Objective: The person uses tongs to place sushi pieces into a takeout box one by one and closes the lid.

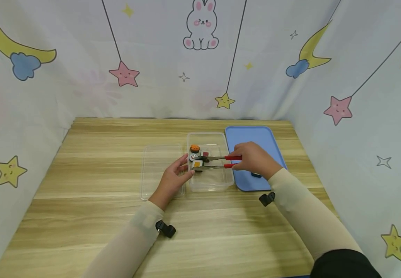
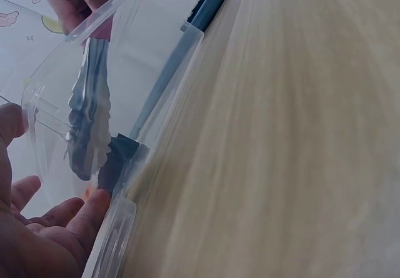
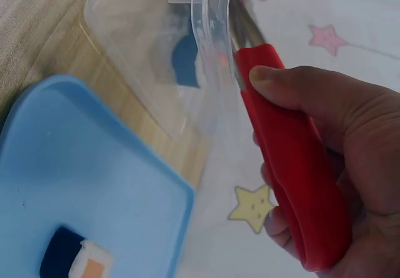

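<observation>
My right hand grips red-handled metal tongs, which reach left into a clear plastic box. The tongs' two arms are apart, their tips over the toy sushi at the box's left side. A yellow-topped sushi piece shows between the tips. Beside it are a white roll, an orange-topped roll and a dark red-topped piece. My left hand is at the box's left wall, fingers spread and fingertips against the plastic.
A clear lid lies on the wooden table left of the box, partly under my left hand. On the right is a blue tray with a black-wrapped sushi piece on it. Printed curtains stand behind the table and at both sides.
</observation>
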